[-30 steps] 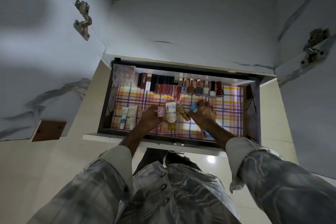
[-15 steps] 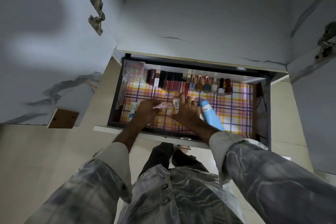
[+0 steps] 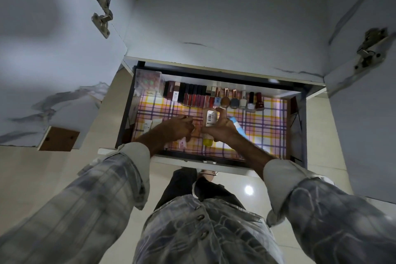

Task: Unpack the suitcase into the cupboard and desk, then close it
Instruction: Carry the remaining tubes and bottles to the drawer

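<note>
Open drawer (image 3: 296,126), checked liner, polish bottles (image 3: 237,100) lined along the back. Right hand (image 3: 220,128) gripping a white-labelled bottle (image 3: 210,120), fingers curled round it. Left hand (image 3: 179,127) low beside, grip unclear.

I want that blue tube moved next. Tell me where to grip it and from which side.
Grip the blue tube across its exposed upper body, coming from the right. It lies flat on the checked liner, and the right hand covers its left side and lower end.
</note>
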